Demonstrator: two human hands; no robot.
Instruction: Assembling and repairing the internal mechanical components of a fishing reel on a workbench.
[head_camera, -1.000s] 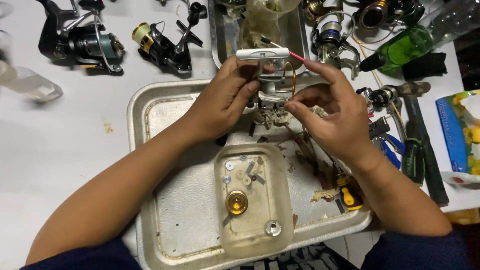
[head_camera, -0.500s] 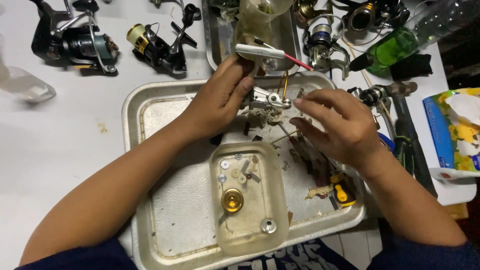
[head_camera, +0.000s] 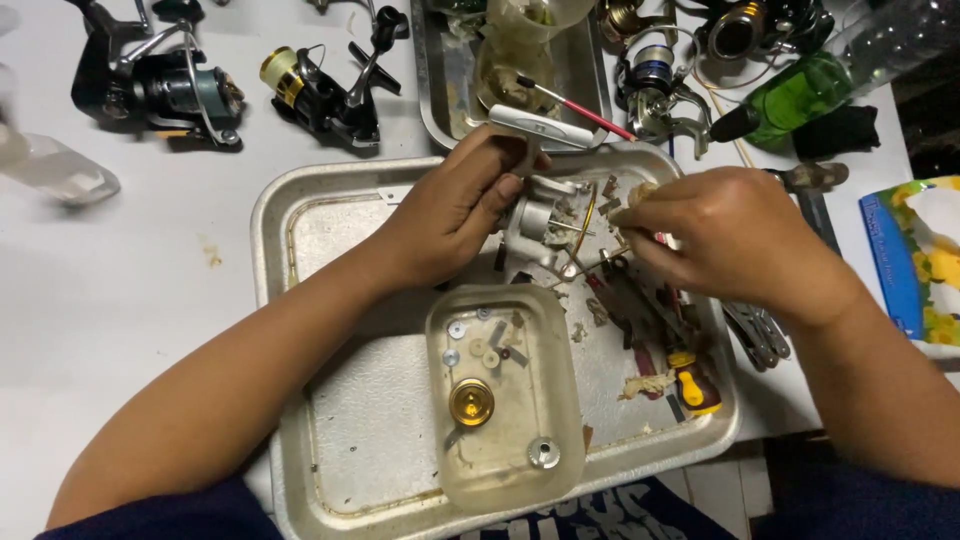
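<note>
Desk (head_camera: 120, 300), white, viewed from above; contents listed left to right.

1. Clear plastic piece (head_camera: 55, 170), blurred, at the far left edge.
2. Dark spinning reel (head_camera: 160, 90), lying at top left.
3. Black reel with gold spool (head_camera: 325, 90), just right of item 2.
4. Large metal tray (head_camera: 300, 230), shallow, centre of desk.
5. Left hand (head_camera: 450, 205), over the tray's upper part; fingers closed around the body of a white fishing reel (head_camera: 535, 215) (partly dismantled, its white handle standing up toward the tray's far rim). The reel is held just above the tray, between the two hands.
6. Clear plastic tub (head_camera: 500, 400), resting in the tray near its front; holds a gold knob (head_camera: 470, 402), washers and a silver round part (head_camera: 543, 453).
7. Second metal tray (head_camera: 440, 90), top centre, with a cloudy plastic cup (head_camera: 525, 50) and a red-handled brush (head_camera: 575, 108).
8. Right hand (head_camera: 720, 235), fingers pinched together on something small at the reel's right side (what, cannot be told).
9. Yellow-handled screwdriver (head_camera: 695, 385), lower right of the tray.
10. Green bottle (head_camera: 800, 95), top right.
11. Blue and yellow packet (head_camera: 920, 265), far right edge.
</note>
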